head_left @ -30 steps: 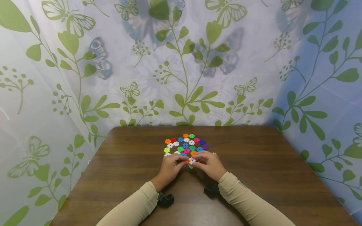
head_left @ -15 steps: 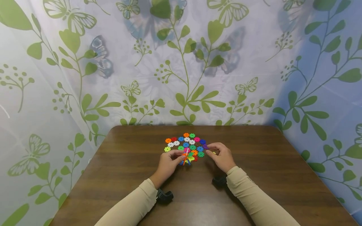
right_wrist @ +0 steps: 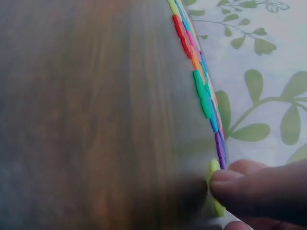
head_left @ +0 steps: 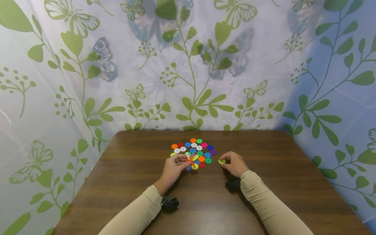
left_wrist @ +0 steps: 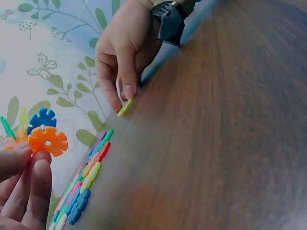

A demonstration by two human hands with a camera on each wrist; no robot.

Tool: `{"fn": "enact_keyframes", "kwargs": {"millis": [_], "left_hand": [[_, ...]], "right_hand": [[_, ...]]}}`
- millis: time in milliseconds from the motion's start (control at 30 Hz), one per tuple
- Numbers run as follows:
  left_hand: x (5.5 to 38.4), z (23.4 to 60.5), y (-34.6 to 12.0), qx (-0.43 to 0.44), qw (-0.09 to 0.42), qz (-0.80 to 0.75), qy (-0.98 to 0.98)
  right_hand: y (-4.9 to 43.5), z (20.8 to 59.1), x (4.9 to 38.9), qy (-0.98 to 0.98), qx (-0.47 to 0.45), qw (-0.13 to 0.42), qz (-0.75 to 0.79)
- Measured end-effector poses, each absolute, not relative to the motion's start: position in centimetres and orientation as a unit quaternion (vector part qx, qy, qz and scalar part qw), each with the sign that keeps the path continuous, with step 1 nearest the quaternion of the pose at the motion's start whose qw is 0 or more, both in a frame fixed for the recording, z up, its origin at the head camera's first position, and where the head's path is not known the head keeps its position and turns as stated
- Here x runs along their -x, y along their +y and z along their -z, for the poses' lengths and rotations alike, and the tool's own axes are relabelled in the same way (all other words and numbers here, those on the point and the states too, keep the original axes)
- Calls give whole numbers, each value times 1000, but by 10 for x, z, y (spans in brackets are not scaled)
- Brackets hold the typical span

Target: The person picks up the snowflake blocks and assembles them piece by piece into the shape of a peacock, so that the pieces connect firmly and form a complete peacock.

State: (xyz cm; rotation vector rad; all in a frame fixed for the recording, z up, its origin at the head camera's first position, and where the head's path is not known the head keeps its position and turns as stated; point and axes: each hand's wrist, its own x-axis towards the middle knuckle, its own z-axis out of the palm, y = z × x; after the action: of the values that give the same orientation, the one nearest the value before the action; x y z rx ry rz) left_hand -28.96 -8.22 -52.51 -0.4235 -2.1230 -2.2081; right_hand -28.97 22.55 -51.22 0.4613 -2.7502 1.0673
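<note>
Right hand (head_left: 235,164) has moved rightward, now pinching a (notched) yellow disc (head_left: 221,162)

Yellow-green disc (head_left: 221,161), brown wood-grained table (head_left: 258,147)

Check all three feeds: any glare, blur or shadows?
Head view: pale sheen on the near tabletop; left wrist view: tabletop grain soft and hazy; right wrist view: right hand blurred up close, dark shadow beside the yellow disc.
</note>
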Motion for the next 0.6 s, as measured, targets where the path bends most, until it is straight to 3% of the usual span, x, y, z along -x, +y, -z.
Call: {"fn": "enact_keyframes", "kwargs": {"millis": [267, 600], "left_hand": [[291, 526, -85, 104, -31, 792, -601], [292, 526, -85, 104, -64, 828, -547]], "right_hand": [[222, 515, 291, -907, -151, 60, -388], [202, 507, 281, -856, -192, 48, -478]]}}
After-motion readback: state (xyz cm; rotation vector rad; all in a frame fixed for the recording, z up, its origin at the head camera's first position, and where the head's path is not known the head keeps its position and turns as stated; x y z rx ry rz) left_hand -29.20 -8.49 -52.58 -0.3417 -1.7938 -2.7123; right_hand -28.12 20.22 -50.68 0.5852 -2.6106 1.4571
